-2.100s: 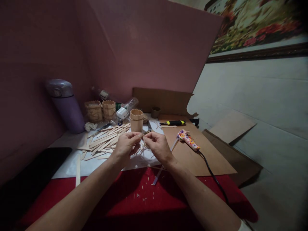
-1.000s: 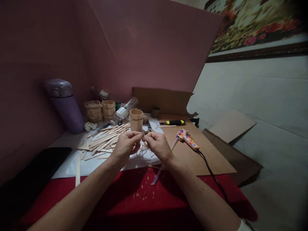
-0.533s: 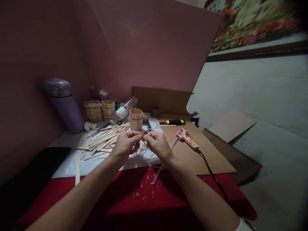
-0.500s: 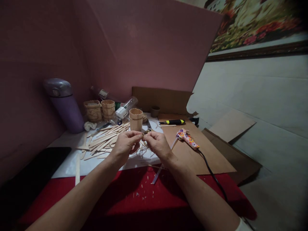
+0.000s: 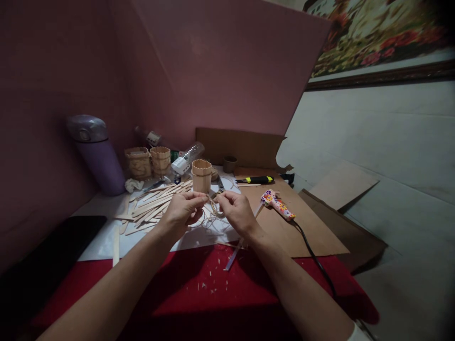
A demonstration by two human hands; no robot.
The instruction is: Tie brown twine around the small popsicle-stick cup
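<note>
My left hand (image 5: 183,209) pinches a thin tan twine (image 5: 214,206) between thumb and fingertips. A short gap to the right, my right hand (image 5: 235,212) is closed in a pinch on the same twine, which loops between the two hands. More loose loops of it hang or lie below, over the white paper (image 5: 199,237). Just beyond my fingers stands a cup made of upright wooden sticks (image 5: 201,176), with a band round its upper part. Scissors (image 5: 221,184) lie partly hidden behind my right fingers.
Loose craft sticks (image 5: 156,206) are heaped on the left, near a purple bottle (image 5: 97,156). Two stick cups (image 5: 138,163) and a clear plastic bottle (image 5: 188,158) stand or lie behind. On the right, a cardboard sheet (image 5: 302,237) carries a glue gun (image 5: 277,204) and a utility knife (image 5: 258,180).
My hands have moved slightly apart from nearly touching. A loop of twine now shows between them.
</note>
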